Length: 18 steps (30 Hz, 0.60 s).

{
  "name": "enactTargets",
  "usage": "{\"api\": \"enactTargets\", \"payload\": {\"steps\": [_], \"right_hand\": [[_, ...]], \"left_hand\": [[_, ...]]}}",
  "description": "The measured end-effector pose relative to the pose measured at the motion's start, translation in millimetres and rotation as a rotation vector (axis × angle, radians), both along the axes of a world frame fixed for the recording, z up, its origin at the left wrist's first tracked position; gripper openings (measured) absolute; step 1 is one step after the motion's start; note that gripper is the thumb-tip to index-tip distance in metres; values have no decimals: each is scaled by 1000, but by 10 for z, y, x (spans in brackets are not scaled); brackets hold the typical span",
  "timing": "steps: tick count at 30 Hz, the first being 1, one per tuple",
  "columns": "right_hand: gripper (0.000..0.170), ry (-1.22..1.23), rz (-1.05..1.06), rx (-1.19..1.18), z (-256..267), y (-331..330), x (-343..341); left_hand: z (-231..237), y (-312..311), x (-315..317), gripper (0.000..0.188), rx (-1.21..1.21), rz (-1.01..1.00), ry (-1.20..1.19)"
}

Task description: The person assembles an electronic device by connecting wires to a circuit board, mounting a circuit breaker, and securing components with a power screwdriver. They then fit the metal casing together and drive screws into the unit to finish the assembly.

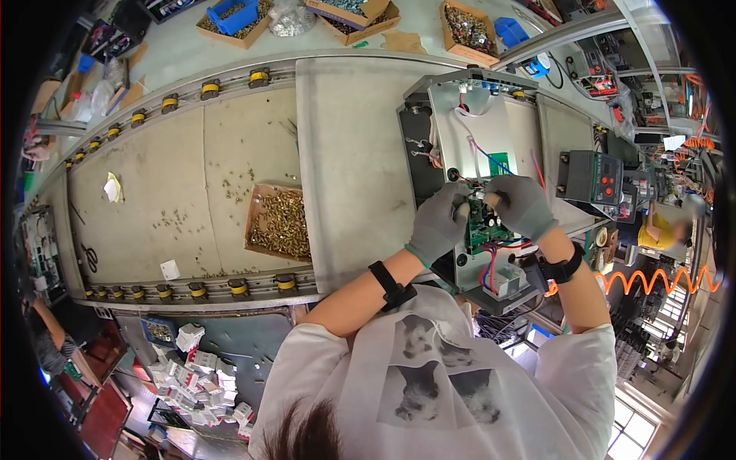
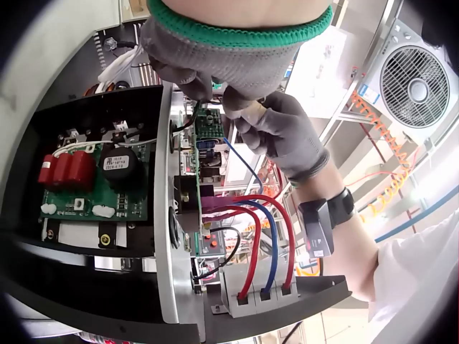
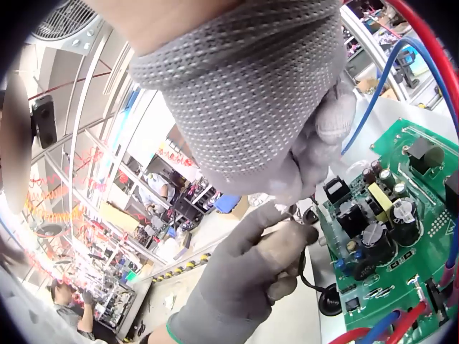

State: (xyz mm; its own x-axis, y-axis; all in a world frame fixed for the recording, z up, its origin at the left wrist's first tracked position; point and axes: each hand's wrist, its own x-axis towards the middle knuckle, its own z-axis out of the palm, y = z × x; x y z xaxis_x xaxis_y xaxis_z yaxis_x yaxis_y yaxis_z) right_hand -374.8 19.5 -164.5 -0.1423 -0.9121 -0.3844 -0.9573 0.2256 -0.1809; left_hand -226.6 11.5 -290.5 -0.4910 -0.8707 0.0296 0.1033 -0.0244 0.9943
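Two grey-gloved hands meet over a green circuit board (image 1: 484,230) mounted in an open metal housing. The left hand (image 1: 438,224) curls its fingers at the board's upper left edge. In the right wrist view, the left hand (image 3: 229,287) pinches a thin black wire (image 3: 305,276) that loops up from a black grommet (image 3: 330,301). Fingers bent, the right hand (image 1: 521,207) touches or nearly touches the left fingertips; what it pinches, if anything, is hidden. In the left wrist view, red wires (image 2: 290,240) and a blue wire (image 2: 273,247) run into a pale terminal block (image 2: 247,297).
A cardboard box of small brass-coloured parts (image 1: 277,222) stands on the bench left of the housing. A grey device with red buttons (image 1: 594,178) sits to the right. Black-and-yellow rollers (image 1: 209,90) line the bench edges. An orange coiled hose (image 1: 652,282) hangs at the right.
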Motion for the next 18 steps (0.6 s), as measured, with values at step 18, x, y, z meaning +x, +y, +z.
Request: {"api": "enactTargets", "payload": {"steps": [18], "right_hand": [[28, 159, -53, 389, -190, -359, 5]], "left_hand": [[-74, -9, 56, 25, 333, -89, 202]]}}
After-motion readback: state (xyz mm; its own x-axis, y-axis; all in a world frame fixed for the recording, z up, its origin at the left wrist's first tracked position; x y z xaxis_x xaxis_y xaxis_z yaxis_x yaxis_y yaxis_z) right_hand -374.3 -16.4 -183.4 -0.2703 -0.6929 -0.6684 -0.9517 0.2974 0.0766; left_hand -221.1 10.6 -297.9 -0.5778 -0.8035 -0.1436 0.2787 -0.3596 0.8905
